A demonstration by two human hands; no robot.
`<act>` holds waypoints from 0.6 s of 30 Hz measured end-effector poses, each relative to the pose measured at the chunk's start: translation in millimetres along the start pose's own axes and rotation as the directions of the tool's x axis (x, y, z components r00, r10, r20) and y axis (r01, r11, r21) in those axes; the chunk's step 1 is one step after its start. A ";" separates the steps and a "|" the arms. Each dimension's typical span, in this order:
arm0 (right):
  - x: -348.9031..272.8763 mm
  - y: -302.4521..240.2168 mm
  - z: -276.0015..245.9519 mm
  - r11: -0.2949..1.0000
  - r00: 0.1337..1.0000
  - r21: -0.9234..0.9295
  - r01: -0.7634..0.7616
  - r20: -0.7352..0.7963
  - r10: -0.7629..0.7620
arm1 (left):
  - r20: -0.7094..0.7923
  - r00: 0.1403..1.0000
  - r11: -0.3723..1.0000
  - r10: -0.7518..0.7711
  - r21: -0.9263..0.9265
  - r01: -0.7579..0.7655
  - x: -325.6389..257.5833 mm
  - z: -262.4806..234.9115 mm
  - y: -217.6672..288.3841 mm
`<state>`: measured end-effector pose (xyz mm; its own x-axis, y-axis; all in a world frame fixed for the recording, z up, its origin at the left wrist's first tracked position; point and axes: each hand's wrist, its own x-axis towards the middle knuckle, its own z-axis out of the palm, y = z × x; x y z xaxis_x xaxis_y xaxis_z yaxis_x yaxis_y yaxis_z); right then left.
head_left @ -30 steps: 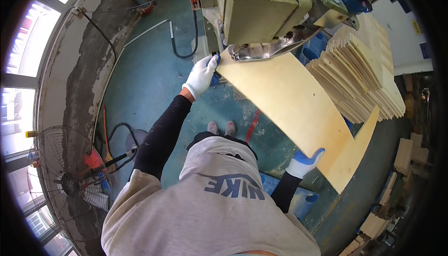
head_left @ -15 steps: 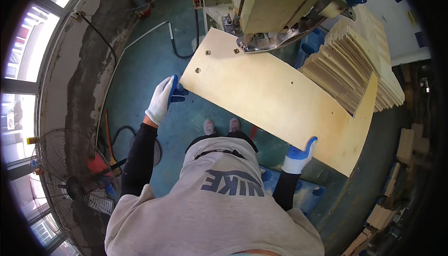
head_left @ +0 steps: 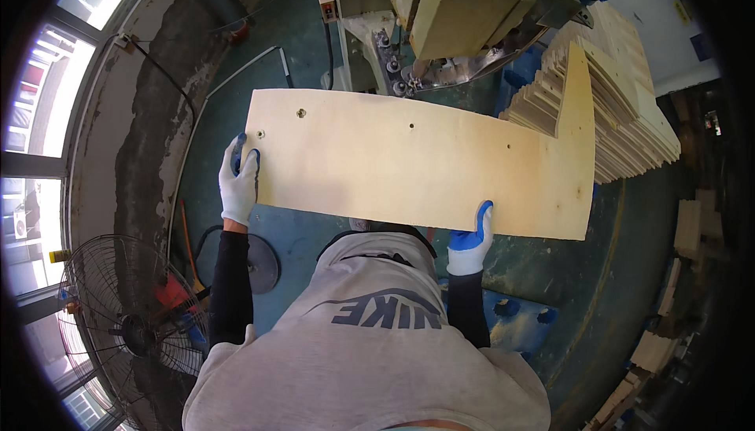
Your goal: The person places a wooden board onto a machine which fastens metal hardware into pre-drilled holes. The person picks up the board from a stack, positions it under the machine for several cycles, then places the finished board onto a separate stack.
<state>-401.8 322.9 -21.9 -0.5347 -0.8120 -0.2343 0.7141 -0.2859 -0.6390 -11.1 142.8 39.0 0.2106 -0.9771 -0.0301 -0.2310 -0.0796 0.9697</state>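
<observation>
Pretty scuffed green floor [head_left: 300,244] below; over it a board [head_left: 377,167] is gripped by the left hand [head_left: 238,187] at its left end and the right hand [head_left: 472,242] on the near edge, probably for balance. Machine [head_left: 460,18] parked beyond, stacked boards [head_left: 633,144] to its right.

Your black-sleeved forearms reach forward, the left forearm [head_left: 230,281] wide of your torso [head_left: 370,360], the right forearm [head_left: 465,309] closer in. Your gloved left hand [head_left: 238,183] grips, thumb apart from fingers (a strip of bare wrist [head_left: 234,226] shows below). Your gloved right hand [head_left: 472,244] clasps, thumb up, fingers partly hidden.
</observation>
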 end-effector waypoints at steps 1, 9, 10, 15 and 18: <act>5.4 3.0 3.4 1.000 1.000 0.000 -0.011 0.000 0.011 | -0.015 1.000 1.000 0.011 0.002 -0.011 4.9 1.0 0.4; 53.5 8.1 25.0 1.000 1.000 0.011 -0.005 -0.013 0.005 | 0.006 0.997 0.996 0.081 -0.023 -0.081 52.0 21.4 -14.8; 57.0 3.1 27.7 0.999 0.999 -0.029 -0.032 0.012 0.032 | 0.037 0.996 0.997 0.079 0.020 -0.080 57.9 22.5 -19.5; 78.4 -0.2 27.9 1.000 0.999 0.002 -0.010 -0.040 0.010 | 0.079 0.990 0.978 0.120 0.161 -0.131 59.8 26.2 -10.1; 70.9 -1.5 32.0 0.998 0.997 -0.002 -0.056 -0.047 0.056 | 0.089 0.992 0.966 0.093 0.234 -0.111 58.4 20.3 -14.2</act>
<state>-426.3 249.5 -14.1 -0.5145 -0.8018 -0.3038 0.7419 -0.2387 -0.6265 -14.8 83.0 18.5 0.1027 -0.9940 0.0386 -0.4686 -0.0141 0.8833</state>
